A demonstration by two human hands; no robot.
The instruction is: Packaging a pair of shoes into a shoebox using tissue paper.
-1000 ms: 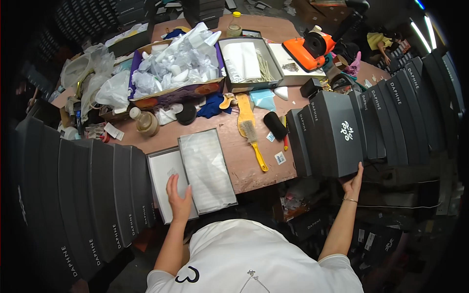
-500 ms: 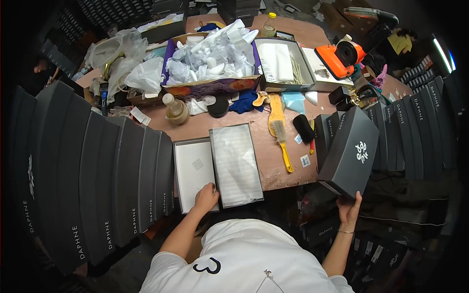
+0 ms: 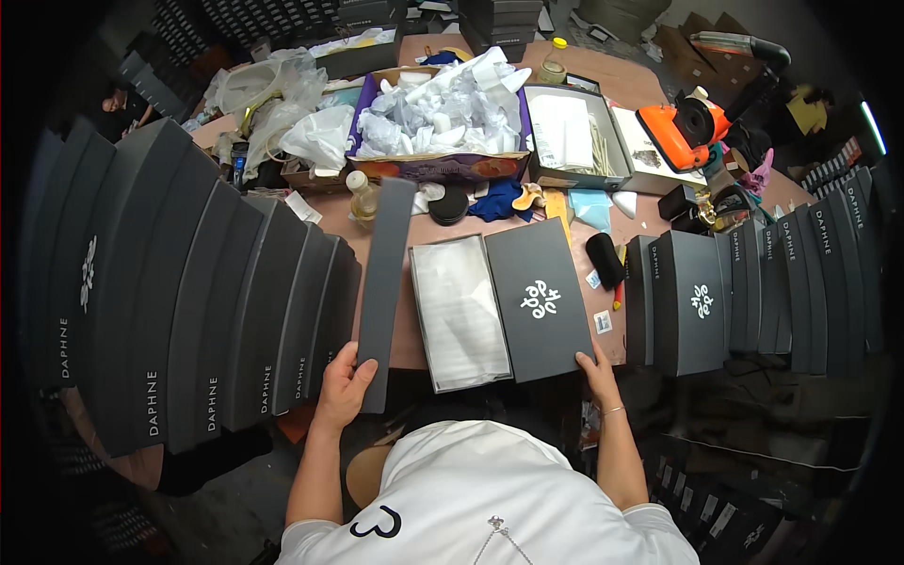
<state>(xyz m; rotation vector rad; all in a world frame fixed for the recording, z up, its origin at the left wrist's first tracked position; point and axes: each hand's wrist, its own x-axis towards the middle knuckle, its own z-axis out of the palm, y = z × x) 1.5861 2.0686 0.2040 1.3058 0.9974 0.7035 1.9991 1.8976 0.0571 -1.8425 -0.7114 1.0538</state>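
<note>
My left hand [image 3: 343, 384] grips the lower end of a dark grey shoebox lid [image 3: 385, 292], held up on its long edge with its narrow side facing me. To the right of the lid lies an open shoebox [image 3: 460, 311], white tissue paper covering whatever is inside. Right beside that sits a closed grey shoebox [image 3: 546, 330] with a white logo on top. My right hand [image 3: 597, 371] holds this one by its near right corner, thumb on the top face and the other fingers mostly hidden.
Rows of grey shoeboxes stand at left [image 3: 202, 301] and right [image 3: 692, 311]. Behind are a purple carton [image 3: 443, 168] of white wrapped pieces, a glass bottle [image 3: 362, 198], a black tin [image 3: 449, 206], a black brush [image 3: 604, 261] and an orange machine [image 3: 673, 134].
My left hand has raised the lid from lying flat to standing on edge. My right hand has moved left with a shoebox from the right row to beside the open one, covering the yellow-handled brush.
</note>
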